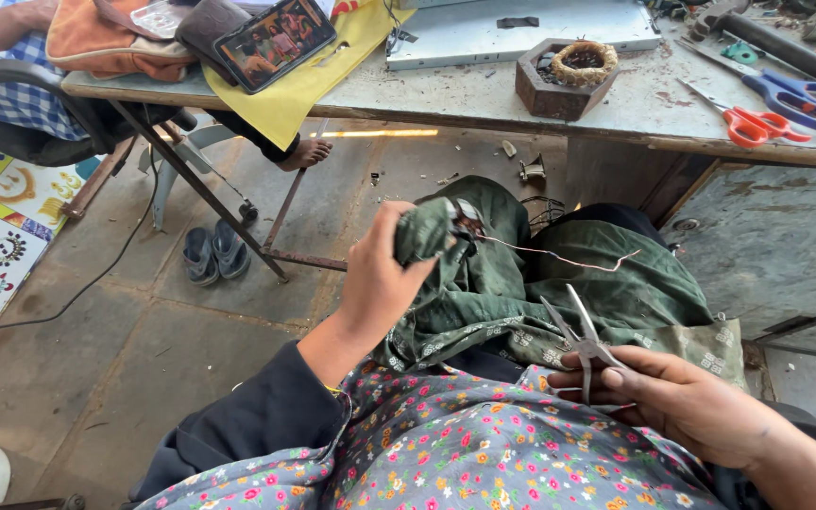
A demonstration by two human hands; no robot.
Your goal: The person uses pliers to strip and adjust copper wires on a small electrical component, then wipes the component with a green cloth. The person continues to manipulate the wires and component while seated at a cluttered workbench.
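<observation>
The left hand (380, 283) pinched a fold of green cloth (521, 274) up so its loose thread (559, 257) hung free; the right hand (682, 401) gripped small snips (578, 340), blades apart

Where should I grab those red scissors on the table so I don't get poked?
Take the red scissors by the red loop handles, which lie at their right end. The metal blades point left and up, toward the far side of the table, so come in from the right, near the table's front edge. The blue scissors lie close behind them, so reach low from the front.
</observation>
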